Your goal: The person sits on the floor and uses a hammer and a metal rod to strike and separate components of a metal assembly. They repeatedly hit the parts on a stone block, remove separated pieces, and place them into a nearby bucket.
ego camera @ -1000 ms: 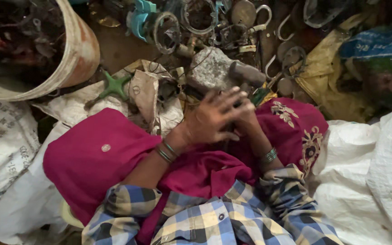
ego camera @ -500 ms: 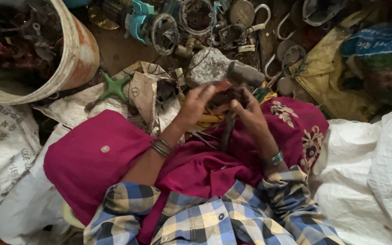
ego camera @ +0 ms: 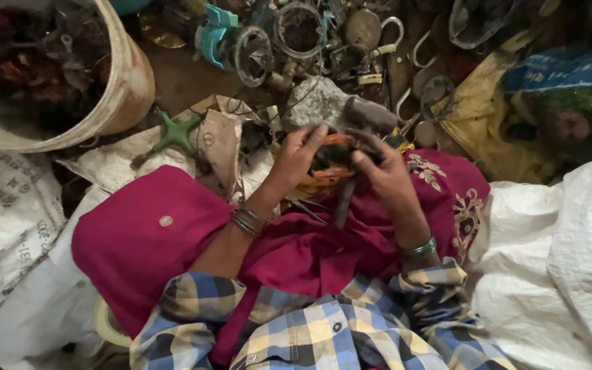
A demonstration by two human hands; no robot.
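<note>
A worn bucket (ego camera: 128, 82) stands at the upper left on the ground, cut off by the frame edge; it holds a dark jumble of scrap, reddish and black bits that cannot be told apart. Beyond the lap lies a spread of metal scrap (ego camera: 323, 41): rings, hooks, a teal plastic part (ego camera: 212, 34) and a grey stone (ego camera: 320, 103) with a dark hammer-like head just beside it. A green star-shaped piece (ego camera: 175, 133) lies near the bucket. White sacks (ego camera: 563, 260) fill the right side, and another printed sack (ego camera: 5, 219) lies at the left, both running out of view.

Over the pink cloth (ego camera: 145, 240) on the lap, both hands meet on a small dark bundle with orange parts (ego camera: 334, 154). What it is exactly is hard to make out, since fingers cover much of it. The left hand (ego camera: 299, 154) curls around its left side, fingers closed on it, bangles at the wrist. The right hand (ego camera: 385, 175) grips it from the right, thumb and fingers pinched on the top. A dark rod-like piece (ego camera: 344, 202) hangs down from the bundle between the hands, over the cloth.
</note>
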